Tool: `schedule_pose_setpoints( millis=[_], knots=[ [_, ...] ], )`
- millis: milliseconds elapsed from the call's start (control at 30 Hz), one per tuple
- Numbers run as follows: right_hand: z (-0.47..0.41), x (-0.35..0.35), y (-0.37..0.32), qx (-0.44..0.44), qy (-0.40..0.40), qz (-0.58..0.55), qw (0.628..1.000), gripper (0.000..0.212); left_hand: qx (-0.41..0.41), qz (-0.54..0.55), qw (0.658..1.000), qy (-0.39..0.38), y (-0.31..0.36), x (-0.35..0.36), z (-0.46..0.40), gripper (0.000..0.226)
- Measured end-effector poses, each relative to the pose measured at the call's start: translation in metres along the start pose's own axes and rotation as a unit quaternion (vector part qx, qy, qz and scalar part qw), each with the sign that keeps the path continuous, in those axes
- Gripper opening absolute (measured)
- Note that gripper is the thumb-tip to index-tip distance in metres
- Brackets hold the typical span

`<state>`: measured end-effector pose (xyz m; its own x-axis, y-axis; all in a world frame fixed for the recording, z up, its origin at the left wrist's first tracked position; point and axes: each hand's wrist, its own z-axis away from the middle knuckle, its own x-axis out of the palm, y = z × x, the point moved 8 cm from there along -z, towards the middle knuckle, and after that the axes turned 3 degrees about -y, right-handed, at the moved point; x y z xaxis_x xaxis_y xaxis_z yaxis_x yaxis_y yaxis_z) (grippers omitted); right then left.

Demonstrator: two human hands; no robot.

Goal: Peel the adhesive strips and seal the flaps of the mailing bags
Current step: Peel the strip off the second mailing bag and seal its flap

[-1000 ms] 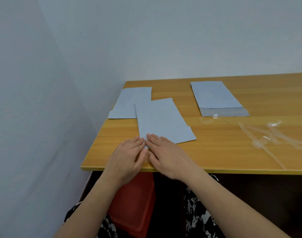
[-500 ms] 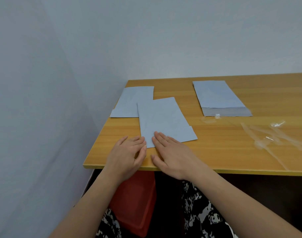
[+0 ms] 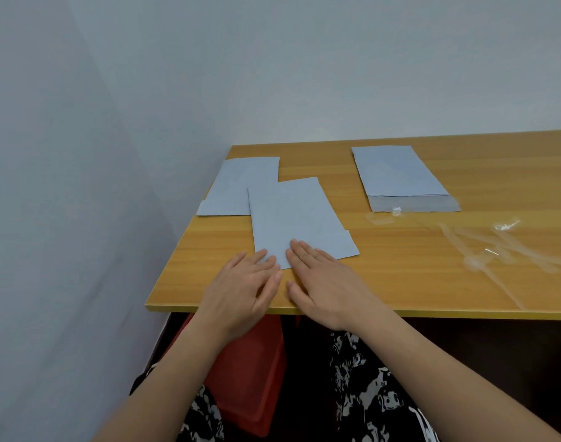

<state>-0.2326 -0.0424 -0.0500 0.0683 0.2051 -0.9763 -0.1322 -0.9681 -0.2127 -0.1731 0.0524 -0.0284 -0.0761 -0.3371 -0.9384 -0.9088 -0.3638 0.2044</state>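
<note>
A pale blue mailing bag (image 3: pixel 296 218) lies flat near the table's front left, its folded flap end toward me. My left hand (image 3: pixel 240 295) rests flat with fingertips on the bag's near left corner. Beside it, my right hand (image 3: pixel 323 282) lies flat, fingers spread over the bag's near edge. Neither hand grips anything. A second bag (image 3: pixel 240 186) lies partly under the first, further back left. A stack of bags (image 3: pixel 400 177) with flaps open sits at the back, right of centre.
Several clear peeled strips (image 3: pixel 502 247) lie scattered on the wooden table (image 3: pixel 416 282) at the right. Grey walls close in at the left and behind. A red bin (image 3: pixel 250 378) stands under the table by my knees.
My hands have slid slightly back toward me along the bag's near edge and spread a little apart. The bag stays in place.
</note>
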Motion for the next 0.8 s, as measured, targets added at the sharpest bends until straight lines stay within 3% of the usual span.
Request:
schedule_pose_setpoints(
  millis=[167,300,433,533,633,800],
  knots=[
    [0.001,-0.001,0.002,0.008,0.001,-0.005,1.0,0.081,-0.026,0.018,0.999,0.029,-0.011,-0.003,-0.001,0.061],
    [0.002,-0.001,0.004,0.017,0.001,0.0,1.0,0.066,-0.058,0.0,0.996,0.069,-0.024,-0.011,0.0,0.057],
    [0.0,0.0,0.004,0.015,-0.004,0.0,1.0,0.066,-0.083,-0.056,0.991,0.094,-0.015,-0.021,-0.011,0.06],
    [0.0,0.0,0.005,0.012,0.005,-0.007,1.0,0.072,-0.1,0.01,0.995,0.024,-0.001,-0.003,-0.017,0.064],
    [0.001,-0.002,0.004,0.006,0.014,-0.026,1.0,0.061,-0.11,0.043,0.991,-0.069,0.0,0.022,-0.015,0.089],
    [0.0,0.001,0.003,0.015,-0.007,-0.019,1.0,0.061,-0.095,-0.007,0.99,-0.102,-0.002,0.026,-0.011,0.118]
  ],
)
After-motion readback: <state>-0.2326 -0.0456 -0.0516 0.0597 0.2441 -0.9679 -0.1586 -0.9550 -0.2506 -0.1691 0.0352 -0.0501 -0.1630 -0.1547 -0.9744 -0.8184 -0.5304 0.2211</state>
